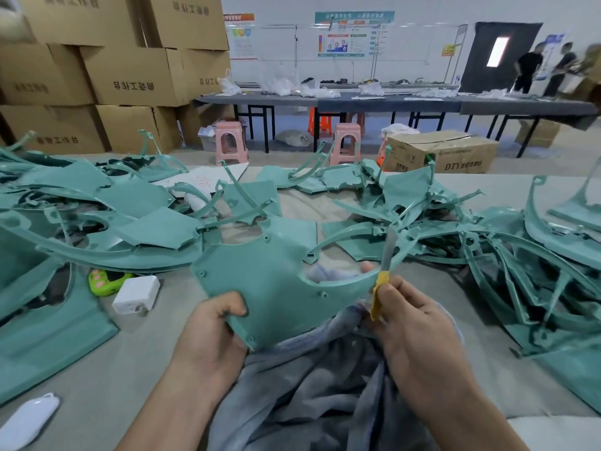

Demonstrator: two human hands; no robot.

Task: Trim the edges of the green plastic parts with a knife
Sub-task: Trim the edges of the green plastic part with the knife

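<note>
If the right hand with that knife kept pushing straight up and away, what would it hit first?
Probably the curved arm of the held green part, which the knife in the right hand seems to touch already; depth is unclear.

Ahead of you, stacked brown cardboard boxes [123, 70] fill the left corner; a long dark-topped table [390, 104] lines the white poster-hung wall [422, 14], pink plastic stools [229, 141] before it.

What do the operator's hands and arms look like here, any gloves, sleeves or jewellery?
Both are bare. The left hand and right hand wear no gloves, and no rings, watch or wristbands show. Both forearms are uncovered down to the bottom edge of the frame, so no sleeve is in view. No tape, bandage or finger guards on either hand.
</note>
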